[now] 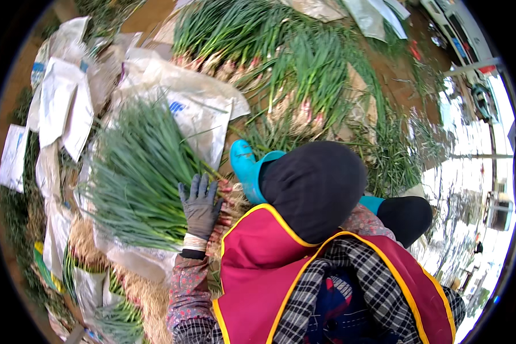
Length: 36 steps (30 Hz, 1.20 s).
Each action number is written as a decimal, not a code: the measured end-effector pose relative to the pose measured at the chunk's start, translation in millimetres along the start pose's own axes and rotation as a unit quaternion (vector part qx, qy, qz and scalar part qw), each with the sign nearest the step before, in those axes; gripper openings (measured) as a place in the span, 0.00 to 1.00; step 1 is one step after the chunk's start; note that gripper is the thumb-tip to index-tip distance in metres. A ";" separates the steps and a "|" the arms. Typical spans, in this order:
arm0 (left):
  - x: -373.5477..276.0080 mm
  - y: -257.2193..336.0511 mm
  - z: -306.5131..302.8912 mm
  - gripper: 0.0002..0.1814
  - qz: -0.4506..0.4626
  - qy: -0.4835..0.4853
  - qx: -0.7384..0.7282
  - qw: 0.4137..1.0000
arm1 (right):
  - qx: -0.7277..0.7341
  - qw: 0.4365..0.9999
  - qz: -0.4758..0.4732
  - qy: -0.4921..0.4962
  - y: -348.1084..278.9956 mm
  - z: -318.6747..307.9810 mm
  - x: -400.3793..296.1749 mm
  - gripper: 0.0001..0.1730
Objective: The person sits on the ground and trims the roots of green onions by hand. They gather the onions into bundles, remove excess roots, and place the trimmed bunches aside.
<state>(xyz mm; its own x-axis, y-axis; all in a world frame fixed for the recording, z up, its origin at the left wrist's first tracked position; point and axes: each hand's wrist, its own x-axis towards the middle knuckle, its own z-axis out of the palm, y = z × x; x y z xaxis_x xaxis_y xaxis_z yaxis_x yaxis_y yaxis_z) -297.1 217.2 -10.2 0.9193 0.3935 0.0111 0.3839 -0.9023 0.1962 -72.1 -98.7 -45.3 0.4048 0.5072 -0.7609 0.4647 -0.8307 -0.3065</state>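
My left hand [199, 207], in a grey-coated work glove, lies palm down with its fingers a little apart. It rests at the stem end of a large fanned pile of onion-like plants [142, 172]. Their long green leaves point left, and their reddish stem bases [225, 206] and pale roots lie towards my body. Whitish plastic sacking [202, 137] is spread beneath the pile. My right hand is out of sight; only part of its floral sleeve [365, 221] shows behind my raised knee.
A turquoise rubber boot [245, 167] stands beside the roots. More plants lie in rows ahead [236, 38] and in a bunch [309, 86] nearer me. Rooted bundles [146, 296] are at lower left. Empty-looking white sacks [64, 103] lie at left, loose leaves [391, 159] at right.
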 end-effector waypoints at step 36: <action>363.8 194.3 197.8 0.49 -0.157 -0.255 -0.397 0.868 | 0.459 0.804 0.208 0.317 60.4 -179.5 203.7 0.52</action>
<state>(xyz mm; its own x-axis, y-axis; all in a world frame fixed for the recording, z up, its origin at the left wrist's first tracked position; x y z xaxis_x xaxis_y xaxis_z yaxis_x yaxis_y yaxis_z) 129.1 150.3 -162.0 0.7774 0.2866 -0.5599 0.6268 -0.2801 0.7271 179.8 -4.4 -116.1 0.8300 -0.0852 -0.5513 -0.4731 -0.6310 -0.6148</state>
